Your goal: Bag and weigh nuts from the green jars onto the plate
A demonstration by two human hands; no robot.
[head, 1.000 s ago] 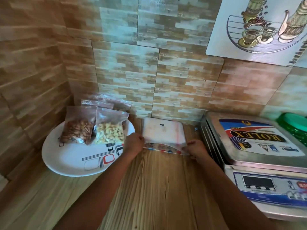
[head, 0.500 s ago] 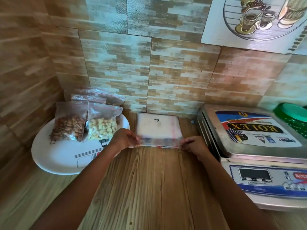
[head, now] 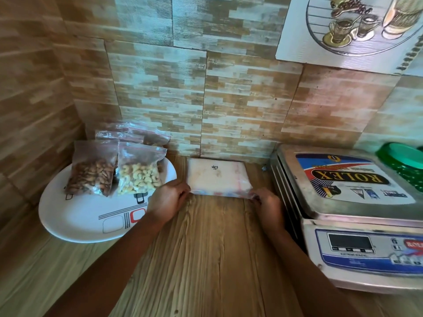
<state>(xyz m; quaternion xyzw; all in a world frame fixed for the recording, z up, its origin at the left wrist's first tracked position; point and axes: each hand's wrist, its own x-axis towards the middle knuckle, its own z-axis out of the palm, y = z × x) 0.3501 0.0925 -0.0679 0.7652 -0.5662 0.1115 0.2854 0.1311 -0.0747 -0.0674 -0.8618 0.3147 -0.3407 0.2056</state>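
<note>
Filled bags already sit on the plate at the left, an almond bag and a cashew bag in front and more behind, so I judge the job partly done. The scale and a green jar are at the right. The pack of empty bags lies on the surface between my hands. My left hand and right hand each pinch a near corner of it.

Plate left – bag stack centre – scale right.
</note>
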